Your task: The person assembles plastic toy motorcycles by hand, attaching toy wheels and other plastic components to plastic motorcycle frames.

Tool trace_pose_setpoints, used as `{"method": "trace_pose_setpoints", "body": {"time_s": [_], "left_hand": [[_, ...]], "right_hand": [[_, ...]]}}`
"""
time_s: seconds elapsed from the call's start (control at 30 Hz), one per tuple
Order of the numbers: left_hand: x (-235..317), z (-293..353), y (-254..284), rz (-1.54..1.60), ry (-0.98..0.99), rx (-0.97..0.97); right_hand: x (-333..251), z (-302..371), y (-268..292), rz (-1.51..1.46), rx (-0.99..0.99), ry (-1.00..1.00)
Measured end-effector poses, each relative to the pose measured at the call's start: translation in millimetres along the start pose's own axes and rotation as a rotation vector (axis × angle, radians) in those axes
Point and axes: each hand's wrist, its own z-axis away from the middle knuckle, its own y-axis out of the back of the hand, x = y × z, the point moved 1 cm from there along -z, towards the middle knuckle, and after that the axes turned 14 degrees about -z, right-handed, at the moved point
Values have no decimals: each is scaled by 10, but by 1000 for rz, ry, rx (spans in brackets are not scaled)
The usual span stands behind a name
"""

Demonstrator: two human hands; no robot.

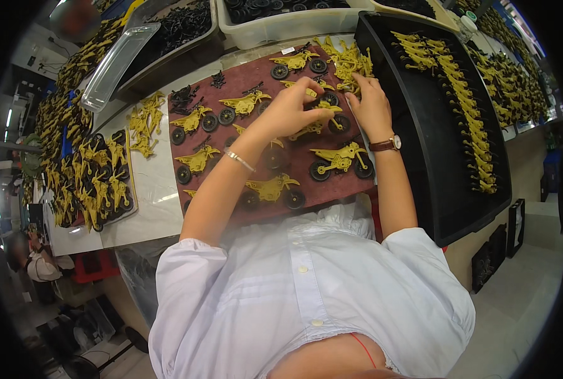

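Over the far right part of a dark red mat, my left hand hovers among toy motorcycles, its thumb and forefinger apart. Beneath it lies a yellow toy motorcycle with black wheels, partly hidden by the hand. My right hand reaches to the near edge of a pile of yellow motorcycle body parts; its fingertips are at the pile, thumb spread away from them. Closer to me, another toy motorcycle rests on the mat. Several more stand in rows to the left, some behind my left forearm.
A deep black tray on the right holds a long row of yellow parts. Bins of black parts, one a white bin, line the back. Loose yellow parts and a loaded board lie left. A clear lid leans there.
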Motion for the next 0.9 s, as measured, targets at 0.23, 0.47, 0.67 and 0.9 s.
{"method": "trace_pose_setpoints", "body": {"time_s": [0.23,0.47,0.67,0.9], "left_hand": [[2,-231,-201,-238,-74,90],[-482,-260,42,-953,-64,330],[-572,-313,143,-689,-130,274],[-523,-319,99,-54,20,117]], "right_hand": [[40,21,98,-284,99,-59],[-236,376,302,-262,326,109],[-295,807,227,-649,223,-163],[-292,732,251,-454,97,-250]]}}
